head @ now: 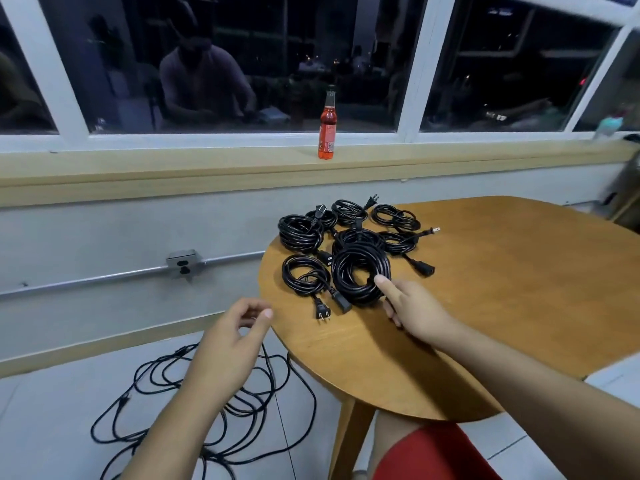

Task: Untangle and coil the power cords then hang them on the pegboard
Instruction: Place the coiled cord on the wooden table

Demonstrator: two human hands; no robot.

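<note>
Several coiled black power cords point(301, 232) lie in a cluster at the left end of the round wooden table point(502, 306). The nearest big coil point(360, 273) lies at the front of that cluster. My right hand point(412, 308) grips its near edge, thumb on top and fingers under the loops. A smaller coil point(304, 275) with a two-pin plug point(322, 311) lies to its left. My left hand point(235, 337) hovers off the table's left edge with loosely curled fingers and holds nothing. A loose tangled black cord point(194, 393) sprawls on the tiled floor below it.
A red drink bottle point(328, 124) stands on the window sill behind the table. A metal outlet box point(183, 263) with conduit runs along the wall at left. My leg in red shorts point(436, 455) is under the table's near edge. No pegboard is in view.
</note>
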